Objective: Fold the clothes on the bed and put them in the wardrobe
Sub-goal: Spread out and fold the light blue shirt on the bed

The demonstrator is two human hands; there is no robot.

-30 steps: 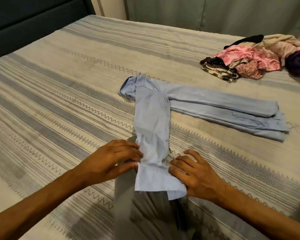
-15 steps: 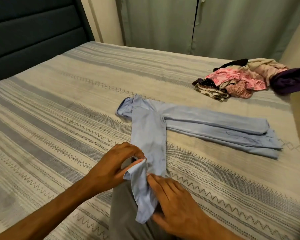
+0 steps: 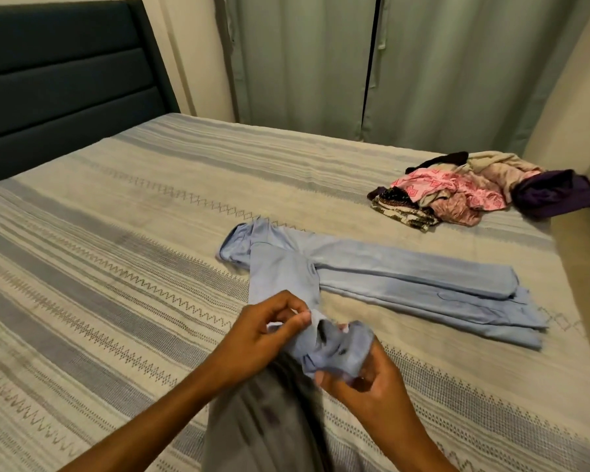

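Now: light-blue shirt (image 3: 372, 281) flat on striped bed (image 3: 116, 267), body folded long toward the right, one sleeve pulled toward the near edge. Cuff end lifted off the cover, bunched between both hands. Left hand (image 3: 263, 332) pinching cloth, thumb against curled fingers. Right hand (image 3: 358, 379) gripping the bunched cuff from below, fingers curled (tips partly hidden by cloth). Unfolded pile (image 3: 464, 195) at far right corner, well apart from shirt: pink print, beige, purple, dark patterned. Dark headboard (image 3: 58, 83) left; green curtains (image 3: 423, 63) behind.
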